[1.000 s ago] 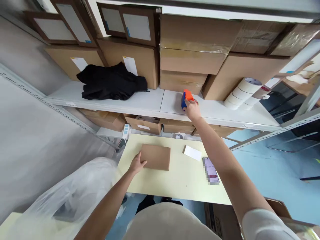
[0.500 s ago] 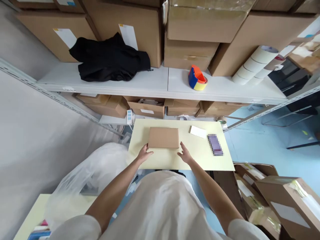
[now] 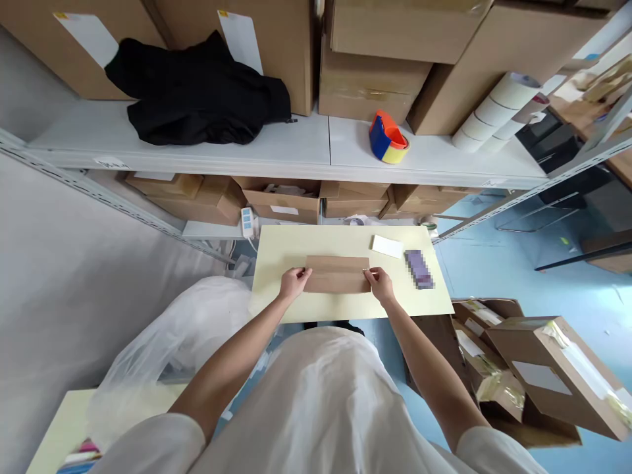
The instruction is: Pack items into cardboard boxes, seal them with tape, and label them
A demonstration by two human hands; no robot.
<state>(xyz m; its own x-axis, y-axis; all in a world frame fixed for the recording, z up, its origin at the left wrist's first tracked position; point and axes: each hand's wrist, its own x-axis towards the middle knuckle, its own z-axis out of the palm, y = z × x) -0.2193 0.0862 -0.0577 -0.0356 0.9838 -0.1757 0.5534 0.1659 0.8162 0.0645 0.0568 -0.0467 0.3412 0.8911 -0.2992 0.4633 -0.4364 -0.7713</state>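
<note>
A small flat brown cardboard box (image 3: 338,280) is at the front half of the pale yellow table (image 3: 276,243). My left hand (image 3: 293,283) is closed on its left end, thumb and fingers pinching the edge. At the right end, my right hand (image 3: 381,286) pinches the box in the same way. A lengthwise line crosses the face turned toward me. Whether the box rests on the tabletop or is slightly raised, I cannot tell. Behind it to the right lie a white rectangular piece (image 3: 387,246) and a blurred purple object (image 3: 419,269).
A shelf (image 3: 296,148) over the table's back holds black cloth (image 3: 207,92), a tape dispenser (image 3: 388,139), tape rolls (image 3: 496,112) and large boxes. Clear plastic wrap (image 3: 197,329) bulges at the left. Taped cartons (image 3: 538,375) stand on the right.
Both hands, open beside the box before, have closed on its two ends. The box has shifted right and its visible face has changed. The view has moved slightly.
</note>
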